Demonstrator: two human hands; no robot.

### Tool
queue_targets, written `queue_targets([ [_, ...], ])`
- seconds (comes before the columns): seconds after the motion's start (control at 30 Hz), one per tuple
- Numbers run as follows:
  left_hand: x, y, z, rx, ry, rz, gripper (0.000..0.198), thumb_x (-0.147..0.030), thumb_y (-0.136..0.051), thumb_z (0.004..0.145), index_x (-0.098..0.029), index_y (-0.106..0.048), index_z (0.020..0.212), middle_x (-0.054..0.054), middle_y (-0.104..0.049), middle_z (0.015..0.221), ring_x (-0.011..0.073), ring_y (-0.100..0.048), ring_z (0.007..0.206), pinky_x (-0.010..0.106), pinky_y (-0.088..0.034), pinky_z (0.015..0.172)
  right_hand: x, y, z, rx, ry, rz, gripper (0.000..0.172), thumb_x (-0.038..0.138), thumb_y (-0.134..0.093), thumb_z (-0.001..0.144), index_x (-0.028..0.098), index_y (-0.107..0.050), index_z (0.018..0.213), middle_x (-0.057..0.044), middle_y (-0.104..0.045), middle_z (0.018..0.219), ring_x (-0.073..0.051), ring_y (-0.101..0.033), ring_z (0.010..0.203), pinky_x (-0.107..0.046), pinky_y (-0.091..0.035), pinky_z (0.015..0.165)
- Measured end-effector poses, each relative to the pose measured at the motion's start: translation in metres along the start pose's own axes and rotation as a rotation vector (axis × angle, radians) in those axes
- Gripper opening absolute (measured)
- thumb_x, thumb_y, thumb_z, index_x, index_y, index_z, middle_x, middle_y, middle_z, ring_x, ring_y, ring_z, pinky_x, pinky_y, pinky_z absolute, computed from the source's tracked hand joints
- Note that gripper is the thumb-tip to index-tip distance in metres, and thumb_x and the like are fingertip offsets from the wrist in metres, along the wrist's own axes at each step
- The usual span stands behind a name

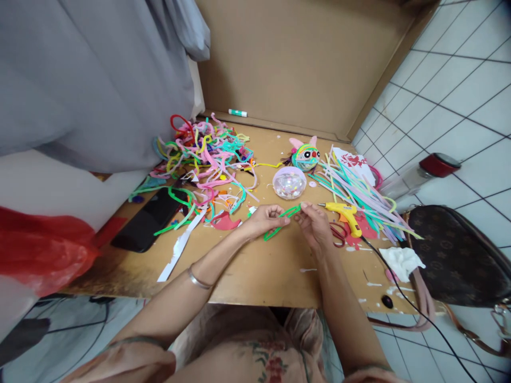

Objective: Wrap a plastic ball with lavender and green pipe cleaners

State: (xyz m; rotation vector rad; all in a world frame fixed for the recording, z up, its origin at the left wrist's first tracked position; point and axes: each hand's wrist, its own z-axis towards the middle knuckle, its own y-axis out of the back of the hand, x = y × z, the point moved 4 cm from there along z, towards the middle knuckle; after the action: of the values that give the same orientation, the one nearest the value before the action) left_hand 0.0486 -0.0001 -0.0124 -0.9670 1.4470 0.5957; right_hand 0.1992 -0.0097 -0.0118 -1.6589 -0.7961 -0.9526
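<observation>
Between my hands, just above the table, is a green pipe cleaner [272, 234] bent into a narrow loop. My left hand [266, 219] pinches it near its middle. The upper right end is pinched by my right hand [314, 221]. Directly beyond my hands sits a clear round bowl [289, 183] with small colourful bits in it. A yellow glue gun [344, 214] lies close to the right of my right hand, its nozzle pointing left. Behind the bowl stands a small figure [305, 154] with pink ears, round eyes and a red nose, wrapped in coloured strands.
A tangled heap of pipe cleaners [207, 154] covers the back left, near a black phone [149, 221]. Straight pipe cleaners [361, 189] lie at right. Red-handled scissors [338, 234], a tissue [402, 262], a brown bag [459, 255] and a red-lidded bottle [423, 173] are also there.
</observation>
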Motion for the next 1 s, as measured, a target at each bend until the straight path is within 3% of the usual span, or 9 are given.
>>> queue_targets([
  [0.2, -0.003, -0.004, 0.001, -0.05, -0.081, -0.021, 0.051, -0.054, -0.087, 0.055, -0.015, -0.062, 0.078, -0.005, -0.056, 0.063, 0.005, -0.046, 0.055, 0.019, -0.034, 0.052, 0.001, -0.002, -0.002, -0.01, 0.019, 0.005, 0.03, 0.032, -0.089, 0.051, 0.02, -0.066, 0.065, 0.005, -0.061, 0.06, -0.009, -0.054, 0.058, -0.024, -0.042, 0.056],
  [0.43, -0.001, -0.005, 0.004, -0.131, -0.163, -0.153, 0.045, -0.057, -0.077, 0.068, -0.015, -0.065, 0.075, 0.002, -0.069, 0.07, 0.012, -0.063, 0.068, 0.026, -0.051, 0.073, -0.006, -0.015, -0.007, 0.09, 0.003, -0.039, 0.032, 0.038, -0.088, 0.052, 0.022, -0.065, 0.067, 0.004, -0.062, 0.055, -0.012, -0.054, 0.049, -0.03, -0.047, 0.055],
  [0.67, 0.0, -0.001, 0.002, -0.26, -0.252, 0.093, 0.026, -0.041, -0.07, 0.078, -0.014, -0.069, 0.078, 0.001, -0.069, 0.071, 0.0117, -0.061, 0.065, 0.024, -0.048, 0.067, -0.01, -0.012, -0.007, 0.046, 0.028, -0.061, 0.031, 0.036, -0.088, 0.053, 0.021, -0.065, 0.068, 0.005, -0.062, 0.059, -0.009, -0.053, 0.054, -0.025, -0.045, 0.056],
  [0.87, -0.01, -0.001, -0.005, -0.375, -0.492, 0.511, 0.015, -0.024, -0.061, 0.084, -0.016, -0.074, 0.085, 0.003, -0.069, 0.076, 0.0122, -0.058, 0.067, 0.024, -0.043, 0.066, -0.014, -0.014, -0.01, 0.008, 0.03, -0.047, 0.029, 0.035, -0.088, 0.052, 0.02, -0.066, 0.065, 0.005, -0.061, 0.061, -0.008, -0.049, 0.056, -0.023, -0.04, 0.055],
  [1.0, -0.014, -0.002, -0.008, -0.406, -0.588, 0.657, 0.014, -0.02, -0.061, 0.084, -0.017, -0.075, 0.086, 0.002, -0.063, 0.072, 0.011, -0.052, 0.063, 0.024, -0.04, 0.063, -0.015, -0.015, -0.011, 0.021, 0.045, -0.057, 0.027, 0.036, -0.086, 0.055, 0.02, -0.066, 0.066, 0.005, -0.061, 0.061, -0.009, -0.048, 0.056, -0.025, -0.04, 0.058],
])
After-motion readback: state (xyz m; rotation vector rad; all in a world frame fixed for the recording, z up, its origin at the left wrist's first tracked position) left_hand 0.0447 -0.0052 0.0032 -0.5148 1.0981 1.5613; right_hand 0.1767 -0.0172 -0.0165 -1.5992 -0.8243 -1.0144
